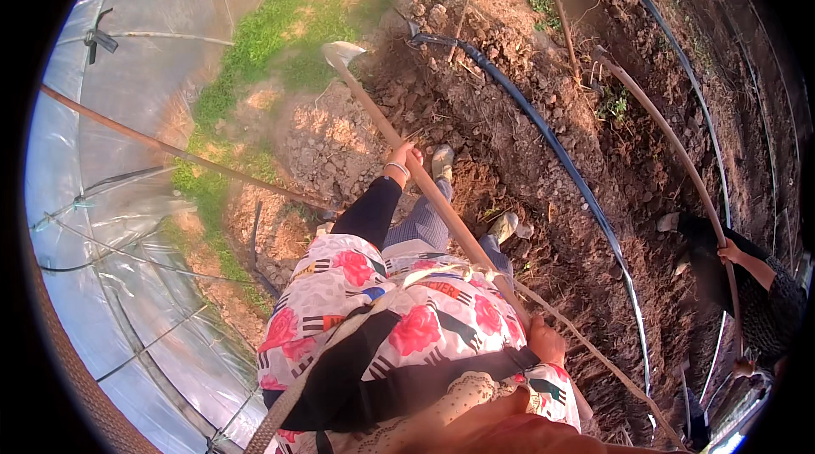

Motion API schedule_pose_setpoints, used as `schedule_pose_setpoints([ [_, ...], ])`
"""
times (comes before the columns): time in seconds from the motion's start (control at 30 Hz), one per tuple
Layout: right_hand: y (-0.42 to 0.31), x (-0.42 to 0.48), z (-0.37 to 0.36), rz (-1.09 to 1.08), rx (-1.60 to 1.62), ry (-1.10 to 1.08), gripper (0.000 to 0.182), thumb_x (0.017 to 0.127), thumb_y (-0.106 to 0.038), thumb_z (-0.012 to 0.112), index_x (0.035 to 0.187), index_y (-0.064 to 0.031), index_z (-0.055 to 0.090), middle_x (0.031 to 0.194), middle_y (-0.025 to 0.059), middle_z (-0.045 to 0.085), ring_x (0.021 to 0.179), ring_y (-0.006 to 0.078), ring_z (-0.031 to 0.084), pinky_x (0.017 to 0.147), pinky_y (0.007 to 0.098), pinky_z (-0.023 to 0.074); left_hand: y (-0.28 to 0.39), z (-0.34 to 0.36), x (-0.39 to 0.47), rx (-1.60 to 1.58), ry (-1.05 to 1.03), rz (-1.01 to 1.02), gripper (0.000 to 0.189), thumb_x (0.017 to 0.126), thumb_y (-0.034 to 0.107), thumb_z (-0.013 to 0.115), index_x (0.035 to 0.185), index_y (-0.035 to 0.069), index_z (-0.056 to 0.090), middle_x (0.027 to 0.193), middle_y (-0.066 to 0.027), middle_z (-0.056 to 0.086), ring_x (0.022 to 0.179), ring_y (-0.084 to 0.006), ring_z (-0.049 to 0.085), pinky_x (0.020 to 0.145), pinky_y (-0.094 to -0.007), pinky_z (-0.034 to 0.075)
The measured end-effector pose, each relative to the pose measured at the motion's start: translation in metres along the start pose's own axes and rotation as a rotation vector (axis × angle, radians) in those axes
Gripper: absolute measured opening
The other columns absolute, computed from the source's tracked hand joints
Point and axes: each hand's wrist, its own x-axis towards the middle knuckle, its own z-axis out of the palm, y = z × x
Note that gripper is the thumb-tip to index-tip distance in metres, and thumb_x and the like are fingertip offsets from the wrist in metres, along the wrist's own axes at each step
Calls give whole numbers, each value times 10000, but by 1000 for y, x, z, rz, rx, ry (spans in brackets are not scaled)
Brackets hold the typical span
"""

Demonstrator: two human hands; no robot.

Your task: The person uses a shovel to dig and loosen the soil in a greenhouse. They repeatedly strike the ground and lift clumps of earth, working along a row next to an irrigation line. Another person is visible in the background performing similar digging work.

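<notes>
Both my hands are closed around the long wooden handle of a hoe, which runs diagonally across my front. My left hand, with a bracelet at the wrist, grips it about midway. Close to my right hip, my right hand holds the rear part of the handle. The hoe's pale metal blade is at the far end, over the border of green weeds and bare soil; whether it touches the ground I cannot tell. Loose brown soil surrounds my shoes.
A black irrigation hose curves along the soil ridge to my right. Beyond it, a co-worker's hand holds another long-handled tool. Clear plastic sheeting and a slanted pole stand left. A thin upright stake rises ahead.
</notes>
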Motion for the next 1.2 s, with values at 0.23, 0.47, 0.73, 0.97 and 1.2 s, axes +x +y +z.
schedule_pose_setpoints([
  [0.23, 28, -15, 36, -126, 128, 75, 246, 637, -223, 542, 790, -59, 439, 638, 149, 549, 607, 315, 552, 533, 403, 440, -26, -20, 14, -15, -55, 52, 140, 728, 105, 502, 658, 49, 394, 502, -33, 395, 427, -142, 402, 415, -255, 375],
  [0.47, 148, -73, 44, 39, 62, 281, 156, 534, -142, 538, 642, -46, 477, 556, 154, 521, 547, 316, 529, 505, 398, 423, -159, -17, -62, -39, -50, -270, 127, 685, 95, 524, 699, 34, 414, 599, -59, 442, 556, -199, 467, 562, -339, 424],
  [0.73, 193, -40, 147, -52, 37, 303, 158, 519, -140, 553, 637, -66, 479, 556, 132, 526, 532, 303, 528, 501, 387, 430, -164, -46, -69, 55, 57, -304, 92, 662, 76, 497, 680, 52, 410, 618, -66, 445, 585, -219, 471, 600, -363, 415],
  [0.97, 100, 104, 145, -173, 329, 408, 266, 551, -253, 616, 732, -92, 505, 622, 129, 552, 588, 303, 544, 532, 387, 432, 16, 2, -121, -97, -167, 117, 91, 643, 42, 496, 668, 48, 409, 583, -56, 426, 541, -203, 452, 548, -336, 408],
  [1.2, -92, 165, 40, -501, 560, 248, 250, 615, -208, 553, 792, -37, 510, 673, 197, 544, 653, 336, 535, 587, 395, 428, 198, 50, -180, 84, -304, 886, 151, 680, 75, 535, 777, 60, 421, 606, -48, 458, 491, -162, 459, 433, -281, 402],
])
